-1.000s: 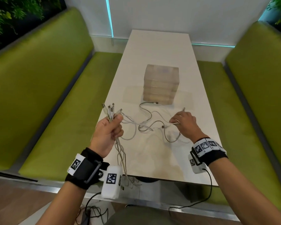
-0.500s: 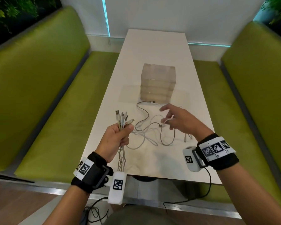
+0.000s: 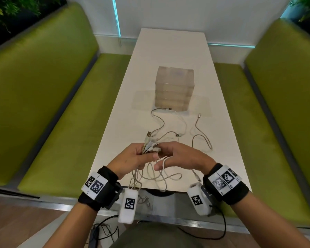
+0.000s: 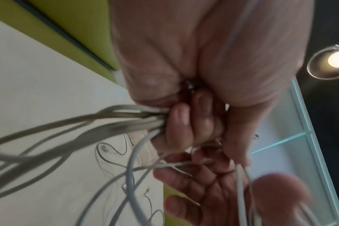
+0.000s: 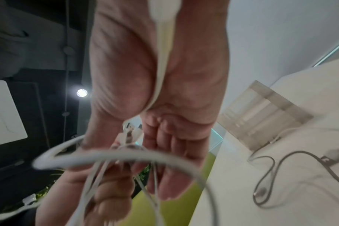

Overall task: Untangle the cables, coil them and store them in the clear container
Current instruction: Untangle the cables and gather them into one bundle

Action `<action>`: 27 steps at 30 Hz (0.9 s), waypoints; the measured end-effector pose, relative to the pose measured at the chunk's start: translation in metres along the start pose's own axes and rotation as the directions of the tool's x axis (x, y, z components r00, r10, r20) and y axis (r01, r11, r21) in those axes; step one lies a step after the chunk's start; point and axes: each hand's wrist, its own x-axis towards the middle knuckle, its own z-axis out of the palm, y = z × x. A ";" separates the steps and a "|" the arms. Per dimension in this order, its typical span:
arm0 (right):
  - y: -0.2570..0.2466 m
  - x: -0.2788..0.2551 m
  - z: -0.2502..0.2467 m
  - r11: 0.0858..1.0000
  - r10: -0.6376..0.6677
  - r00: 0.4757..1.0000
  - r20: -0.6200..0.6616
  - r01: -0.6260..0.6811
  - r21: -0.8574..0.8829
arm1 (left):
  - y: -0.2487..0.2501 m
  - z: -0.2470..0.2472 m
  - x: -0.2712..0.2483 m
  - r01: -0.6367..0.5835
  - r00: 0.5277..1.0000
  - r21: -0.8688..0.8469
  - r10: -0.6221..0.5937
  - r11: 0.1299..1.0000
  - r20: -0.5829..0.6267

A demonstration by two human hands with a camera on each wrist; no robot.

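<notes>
Left hand [image 3: 132,158] grips a bundle of cables [image 3: 150,145], plugs fanning toward 12 o'clock; right hand [image 3: 179,156], touching it at 3 o'clock, has fingers loosely spread with 1 cable looped over a finger. Loose cable runs lie on the table [image 3: 168,51] toward the clear container [image 3: 174,90] at 12 o'clock. Motion blur hides whether the right fingertips pinch a plug.

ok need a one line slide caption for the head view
Left hand grips a bundle of white cables while the right hand reaches in, clear container beyond.
</notes>
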 end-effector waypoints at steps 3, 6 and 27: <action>0.015 0.003 0.011 1.000 0.008 0.990 -0.140 -0.005 0.020 | -0.002 0.001 0.002 -0.022 0.981 -0.018 0.018 1.000 -0.194; 0.035 0.006 0.031 0.997 0.016 0.987 -0.160 -0.028 -0.075 | -0.005 -0.003 0.002 -0.064 0.958 -0.046 0.048 0.997 -0.283; 0.107 -0.001 0.087 0.596 0.143 0.986 0.088 -0.015 -0.803 | -0.013 -0.012 0.003 -0.110 0.935 -0.150 0.051 0.983 -0.352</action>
